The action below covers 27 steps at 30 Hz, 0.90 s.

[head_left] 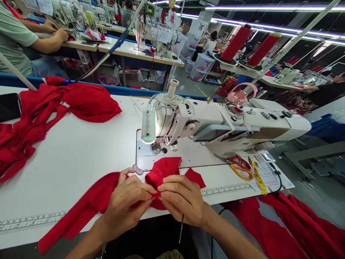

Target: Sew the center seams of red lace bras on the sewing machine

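Note:
Both hands meet at the table's front edge, pinching one piece of red fabric (164, 169) between thumbs and fingers. My left hand (129, 198) is closed on the fabric, and a long strip of it trails down to the left past the edge. My right hand (183, 198) grips the same piece close beside the left fingertips. A thin metal tool (181, 228), its kind unclear, sticks out below the right palm. Just beyond the hands stands a white sewing machine (221, 126), its presser foot (155, 148) above the metal plate.
Red cloth (88, 102) lies heaped at left beside a black phone (9, 107). Scissors (241, 168) and a yellow tape measure (258, 176) rest at right. More red fabric (269, 223) hangs below the table's right side. A co-worker (27, 46) sits at another machine.

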Motion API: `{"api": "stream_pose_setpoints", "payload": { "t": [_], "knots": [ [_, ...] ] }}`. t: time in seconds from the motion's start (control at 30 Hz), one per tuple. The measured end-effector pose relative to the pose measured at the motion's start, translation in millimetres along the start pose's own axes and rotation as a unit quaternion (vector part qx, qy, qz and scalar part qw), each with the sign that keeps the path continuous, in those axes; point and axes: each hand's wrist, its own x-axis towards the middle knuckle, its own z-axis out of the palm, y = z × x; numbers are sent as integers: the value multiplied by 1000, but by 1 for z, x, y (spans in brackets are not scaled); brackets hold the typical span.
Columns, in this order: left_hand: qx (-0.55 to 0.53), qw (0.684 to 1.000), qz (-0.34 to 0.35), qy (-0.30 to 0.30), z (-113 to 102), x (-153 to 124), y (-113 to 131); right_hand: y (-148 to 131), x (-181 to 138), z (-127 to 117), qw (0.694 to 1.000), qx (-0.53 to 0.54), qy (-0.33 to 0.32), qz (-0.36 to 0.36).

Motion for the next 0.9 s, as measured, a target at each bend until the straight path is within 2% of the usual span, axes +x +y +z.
{"api": "stream_pose_setpoints", "payload": {
  "t": [0.27, 0.5, 0.63, 0.73, 0.9],
  "knots": [
    [-16, 1000, 2, 4, 0, 1, 1, -1, 1, -1, 1000, -4, -18, 13],
    [-83, 988, -129, 17, -1, 8, -2, 6, 13, 2, 994, -84, -65, 19],
    [-117, 971, -207, 18, -4, 11, -5, 13, 21, 5, 993, -109, -41, -25],
    [-148, 954, -258, 26, -7, 16, -5, 15, 24, 7, 988, -125, -20, -89],
    [-183, 940, -288, -8, -12, 25, -7, 19, 21, 6, 969, -170, -33, -176]
  ]
}}
